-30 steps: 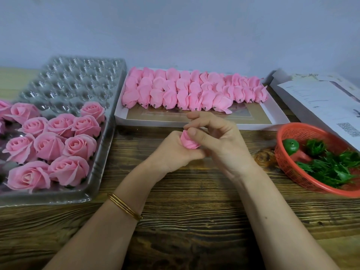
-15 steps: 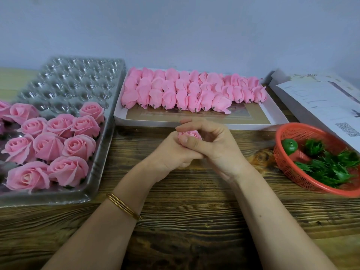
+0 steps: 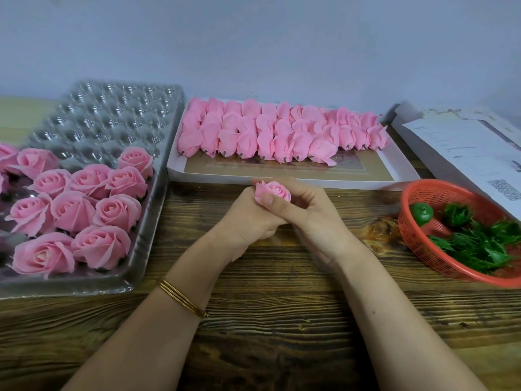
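Note:
Both hands meet over the middle of the wooden table [image 3: 282,320] around one pink rose head [image 3: 273,191]. My left hand [image 3: 248,218] grips it from below, face turned up. My right hand [image 3: 307,213] curls round it from the right, thumb pressing its front petal. A clear plastic tray [image 3: 118,119] at the left holds several opened pink roses [image 3: 81,210]. A white flat box [image 3: 400,170] behind the hands holds rows of closed pink buds [image 3: 282,134].
A red plastic basket [image 3: 414,238] with green leaf calyxes [image 3: 479,244] and a green round piece [image 3: 421,213] stands at the right. Behind it lies a white box with printed papers [image 3: 462,148]. A grey wall closes off the back.
The rose has been turned from sideways to face up and its petals now show open. Both hands have sunk slightly toward the table.

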{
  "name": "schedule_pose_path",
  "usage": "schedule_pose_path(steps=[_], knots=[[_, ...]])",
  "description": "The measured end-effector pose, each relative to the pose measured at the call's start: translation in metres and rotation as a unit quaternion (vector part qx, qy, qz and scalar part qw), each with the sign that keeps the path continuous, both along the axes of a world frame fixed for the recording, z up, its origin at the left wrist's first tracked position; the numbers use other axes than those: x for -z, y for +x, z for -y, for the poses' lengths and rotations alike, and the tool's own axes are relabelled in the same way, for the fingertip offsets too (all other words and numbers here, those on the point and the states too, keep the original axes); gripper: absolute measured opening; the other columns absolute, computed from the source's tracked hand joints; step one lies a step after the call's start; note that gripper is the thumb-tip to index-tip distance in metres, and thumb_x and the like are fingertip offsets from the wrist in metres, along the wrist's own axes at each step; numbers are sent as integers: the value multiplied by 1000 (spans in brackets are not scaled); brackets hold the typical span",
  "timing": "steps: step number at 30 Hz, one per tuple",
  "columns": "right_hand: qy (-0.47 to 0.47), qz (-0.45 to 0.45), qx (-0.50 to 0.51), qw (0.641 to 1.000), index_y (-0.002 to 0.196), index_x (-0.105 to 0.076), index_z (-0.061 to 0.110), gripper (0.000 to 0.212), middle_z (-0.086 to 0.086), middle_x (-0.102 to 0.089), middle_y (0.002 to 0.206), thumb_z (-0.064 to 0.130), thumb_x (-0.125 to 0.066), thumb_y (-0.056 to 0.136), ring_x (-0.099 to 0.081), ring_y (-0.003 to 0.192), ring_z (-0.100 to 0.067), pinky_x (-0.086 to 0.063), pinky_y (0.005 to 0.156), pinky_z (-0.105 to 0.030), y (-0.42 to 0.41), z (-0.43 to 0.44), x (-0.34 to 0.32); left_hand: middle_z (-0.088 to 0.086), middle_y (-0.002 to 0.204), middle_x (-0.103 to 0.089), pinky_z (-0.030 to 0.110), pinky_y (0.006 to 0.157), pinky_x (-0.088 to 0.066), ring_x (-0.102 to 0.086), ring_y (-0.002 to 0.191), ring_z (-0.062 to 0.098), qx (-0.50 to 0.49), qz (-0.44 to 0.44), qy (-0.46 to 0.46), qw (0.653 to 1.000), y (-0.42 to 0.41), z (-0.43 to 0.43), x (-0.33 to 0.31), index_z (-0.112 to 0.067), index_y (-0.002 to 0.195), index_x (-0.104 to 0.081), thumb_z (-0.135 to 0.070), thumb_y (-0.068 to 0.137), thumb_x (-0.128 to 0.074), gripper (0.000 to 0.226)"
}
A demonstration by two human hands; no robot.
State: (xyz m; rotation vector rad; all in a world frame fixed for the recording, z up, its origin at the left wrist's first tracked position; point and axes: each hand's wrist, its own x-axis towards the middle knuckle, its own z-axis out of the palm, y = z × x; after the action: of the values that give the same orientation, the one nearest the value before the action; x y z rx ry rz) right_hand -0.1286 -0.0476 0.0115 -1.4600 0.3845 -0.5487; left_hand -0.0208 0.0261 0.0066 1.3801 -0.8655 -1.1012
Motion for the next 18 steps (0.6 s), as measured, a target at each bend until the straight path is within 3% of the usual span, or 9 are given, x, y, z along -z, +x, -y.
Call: schedule_pose_path(steps=[2,3,5,7,8,11,15,18], knots=[[4,-8,-24,1000,106,-76,21,30,1,-75,101,33,-75,79,-67,100,-16,-52,79,-25,-1,0,-1,-10,46,-53,10,41,-36,-50,41,2,-10,21,-1,1000,2,0,1,-20,63,-60,6,87,-62,36],[1,-11,-29,1000,107,-76,24,30,1,-75,104,34,-75,78,-68,103,-15,-52,84,-25,-2,1,-1,-10,50,-58,11,45,-40,-54,47,2,-16,28,-2,999,2,-1,-2,-21,66,-64,2,88,-64,32],[2,-13,-15,1000,111,-74,26,38,-2,-73,115,36,-76,75,-65,114,-17,-48,101,-34,-2,5,0,-7,65,-68,17,57,-48,-63,63,7,-37,27,0,999,2,-1,-3,-17,85,-72,-8,87,-71,9],[31,6,32,999,112,-73,25,44,-4,-71,116,36,-78,69,-63,118,-22,-45,106,-40,-2,8,-1,1,86,-76,27,73,-56,-71,84,17,-64,29,-11,997,1,-1,-2,-10,99,-74,-8,84,-76,16],[41,23,61,997,111,-73,23,45,-2,-72,113,34,-79,67,-63,115,-22,-46,103,-40,-2,10,-2,1,88,-76,28,78,-57,-71,88,16,-74,43,-17,996,1,-1,-1,-10,97,-74,-5,82,-76,16],[29,66,110,991,108,-72,18,34,5,-72,97,23,-76,75,-62,98,-16,-48,91,-32,-3,9,-8,-6,73,-71,24,73,-55,-66,75,8,-101,103,-4,990,0,-3,-3,-18,78,-70,-2,79,-76,17],[-52,73,125,988,104,-72,21,23,-4,-71,103,19,-69,81,-63,99,-14,-50,90,-28,2,-7,-13,2,83,-75,43,83,-58,-70,83,18,-136,132,1,982,-5,-2,-3,-18,85,-75,-15,77,-79,9],[-127,51,128,982,104,-71,24,22,-15,-63,120,23,-68,82,-61,116,-23,-48,103,-44,9,-18,-11,-6,67,-70,38,70,-57,-67,70,11,-156,166,0,974,-7,-2,-5,-27,66,-71,-30,68,-68,4]])
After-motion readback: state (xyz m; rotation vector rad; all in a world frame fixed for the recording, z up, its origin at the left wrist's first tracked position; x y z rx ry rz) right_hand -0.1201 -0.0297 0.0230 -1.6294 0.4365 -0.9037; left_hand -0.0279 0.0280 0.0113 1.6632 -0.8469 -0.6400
